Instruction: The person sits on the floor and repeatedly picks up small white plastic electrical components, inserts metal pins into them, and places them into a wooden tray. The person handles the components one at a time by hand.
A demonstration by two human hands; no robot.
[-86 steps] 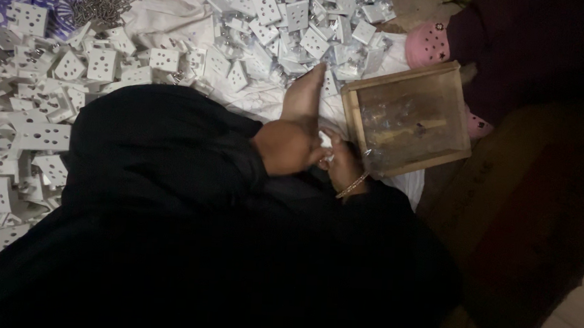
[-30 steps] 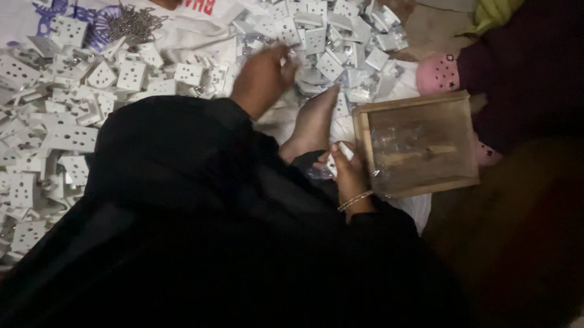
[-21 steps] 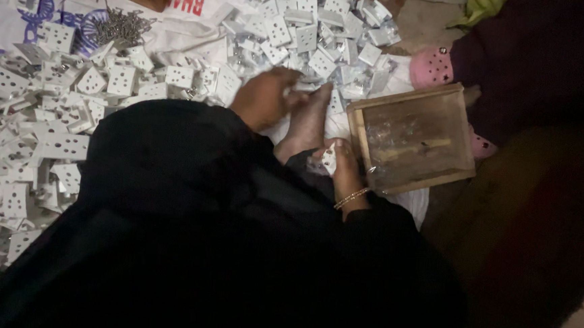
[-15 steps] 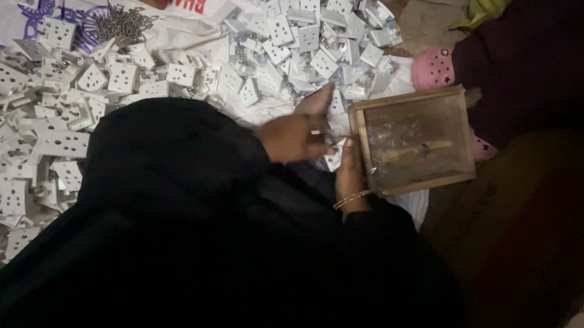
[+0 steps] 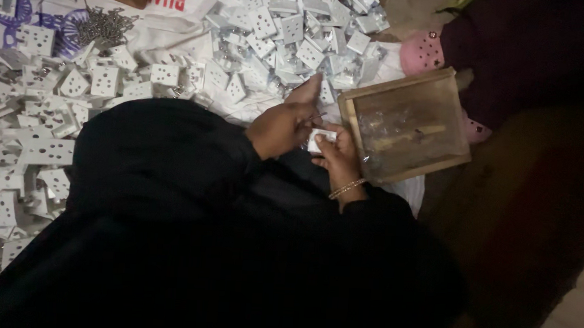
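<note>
While heaps of white socket plates (image 5: pixel 43 149) lie unworked around me, my right hand (image 5: pixel 336 156) grips one plate (image 5: pixel 320 140) and my left hand (image 5: pixel 282 124) pinches at it, fingers closed.

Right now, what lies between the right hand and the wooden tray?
Nothing: in the head view the right hand, holding a small white socket piece, sits right against the wooden tray edge.

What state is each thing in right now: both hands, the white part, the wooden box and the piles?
Left hand: closed fingers, touching the white part.
Right hand: gripping the white part from below.
White part: held between both hands, partly hidden.
Wooden box: open, contents too dim to tell.
White socket plates: loose, heaped on the cloth.
Metal screws: small loose pile.
</note>
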